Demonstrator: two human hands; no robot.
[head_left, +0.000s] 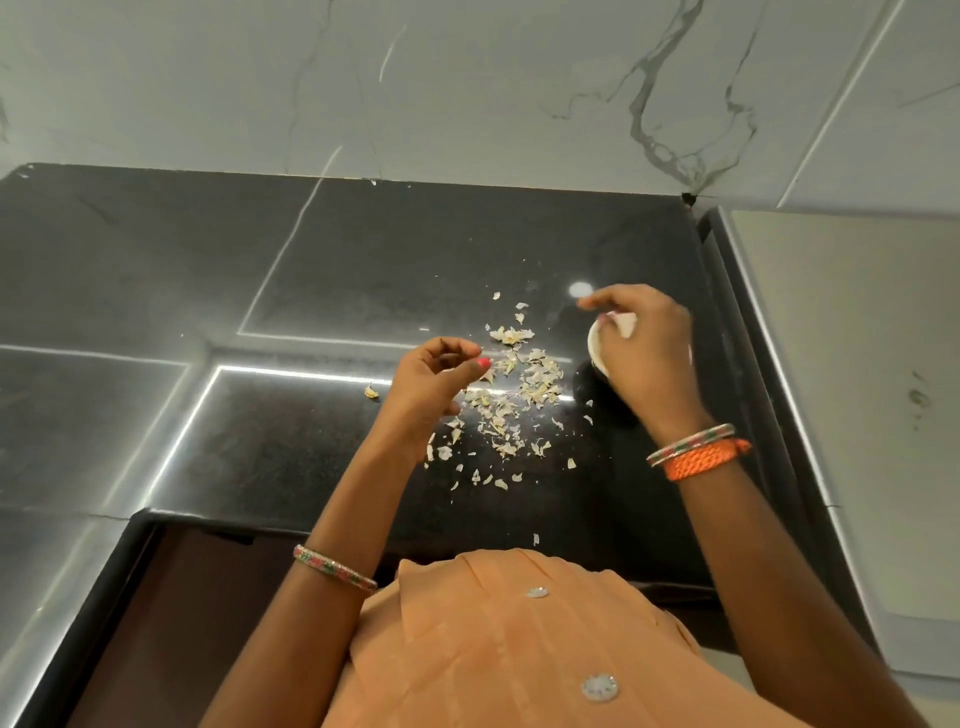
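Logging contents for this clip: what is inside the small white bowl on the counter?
Only one edge of the white bowl shows. The right hand, pinching a pale piece above it, covers the inside, so its contents cannot be seen.

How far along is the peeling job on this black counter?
Done: a wide scatter of papery skins lies on the black counter, so much peeling looks finished. In hand: the right hand pinches a pale piece over the white bowl; the left hand is curled, its hold unclear. Left: one stray bit lies apart, and the skins probably need clearing.
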